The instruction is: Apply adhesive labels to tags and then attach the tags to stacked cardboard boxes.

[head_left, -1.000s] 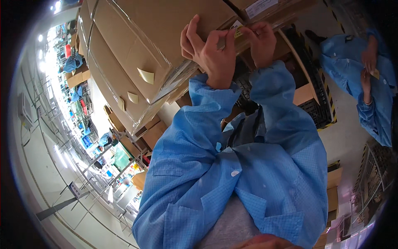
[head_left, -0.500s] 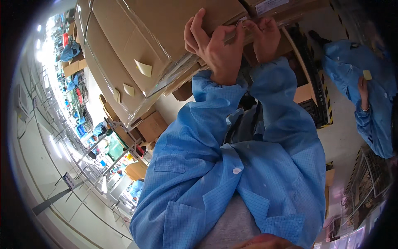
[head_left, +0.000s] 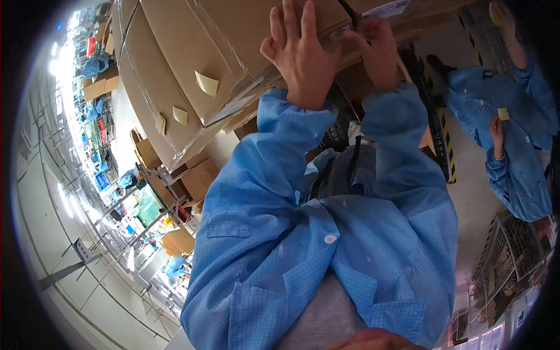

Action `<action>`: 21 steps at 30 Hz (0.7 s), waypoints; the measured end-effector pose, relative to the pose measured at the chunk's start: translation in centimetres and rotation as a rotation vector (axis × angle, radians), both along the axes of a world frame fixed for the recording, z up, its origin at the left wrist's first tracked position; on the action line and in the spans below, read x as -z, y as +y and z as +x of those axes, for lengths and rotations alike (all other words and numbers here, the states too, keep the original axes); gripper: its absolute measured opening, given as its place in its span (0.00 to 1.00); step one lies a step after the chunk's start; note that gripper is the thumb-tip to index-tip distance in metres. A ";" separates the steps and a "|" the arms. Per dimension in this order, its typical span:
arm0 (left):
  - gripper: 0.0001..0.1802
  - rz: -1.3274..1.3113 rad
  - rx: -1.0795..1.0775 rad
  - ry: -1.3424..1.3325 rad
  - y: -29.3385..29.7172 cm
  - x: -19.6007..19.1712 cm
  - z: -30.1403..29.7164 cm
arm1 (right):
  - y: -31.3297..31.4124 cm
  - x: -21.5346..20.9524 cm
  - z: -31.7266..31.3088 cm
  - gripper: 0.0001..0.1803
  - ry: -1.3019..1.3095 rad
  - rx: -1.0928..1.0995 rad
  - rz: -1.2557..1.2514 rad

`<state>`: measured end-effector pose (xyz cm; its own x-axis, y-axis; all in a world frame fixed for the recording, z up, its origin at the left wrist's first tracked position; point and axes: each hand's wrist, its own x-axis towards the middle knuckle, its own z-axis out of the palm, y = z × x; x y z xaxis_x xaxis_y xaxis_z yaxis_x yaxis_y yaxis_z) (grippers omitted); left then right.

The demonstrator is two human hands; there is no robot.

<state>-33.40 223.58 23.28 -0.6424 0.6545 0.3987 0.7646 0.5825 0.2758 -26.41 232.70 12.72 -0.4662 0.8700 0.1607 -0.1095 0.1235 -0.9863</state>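
A large brown cardboard carton (head_left: 175, 52) with clear shiny tape or film along its edges fills the upper part of the view. My left hand (head_left: 303, 70) lies against its face, fingers spread and nothing seen in them. Just to the right, my right hand (head_left: 378, 55) is at the carton's edge with thumb and fingers drawn together. Whatever is between them is blurred and too small to name. Pale yellow paper slips stick to the carton: one slip (head_left: 206, 84) nearer my left hand, a second slip (head_left: 180, 115) and a third slip (head_left: 161, 123) farther left.
Another carton with a white label (head_left: 388, 9) adjoins at top right. A co-worker in a blue coat (head_left: 496, 99) stands right, one hand by a yellow slip (head_left: 503, 114). Wire cage racks (head_left: 507, 251) and yellow-black floor tape (head_left: 447, 146) are also on that side.
My left hand has gone from a pinch beside my right hand to spread fingers, higher on the carton. My right hand stays near the edge. The co-worker's other arm has come into view, raised.
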 end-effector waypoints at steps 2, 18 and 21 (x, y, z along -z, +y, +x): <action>0.38 -0.162 -0.017 -0.013 -0.1 -0.3 0.0 | 0.4 0.9 -0.5 0.18 0.016 -0.009 -0.040; 0.28 0.394 0.352 0.479 0.0 4.8 -4.6 | -1.9 11.2 -1.4 0.31 -0.136 0.117 0.268; 0.32 0.187 0.252 0.523 -2.0 2.9 -3.8 | -2.7 8.2 -3.1 0.32 0.268 0.180 -0.276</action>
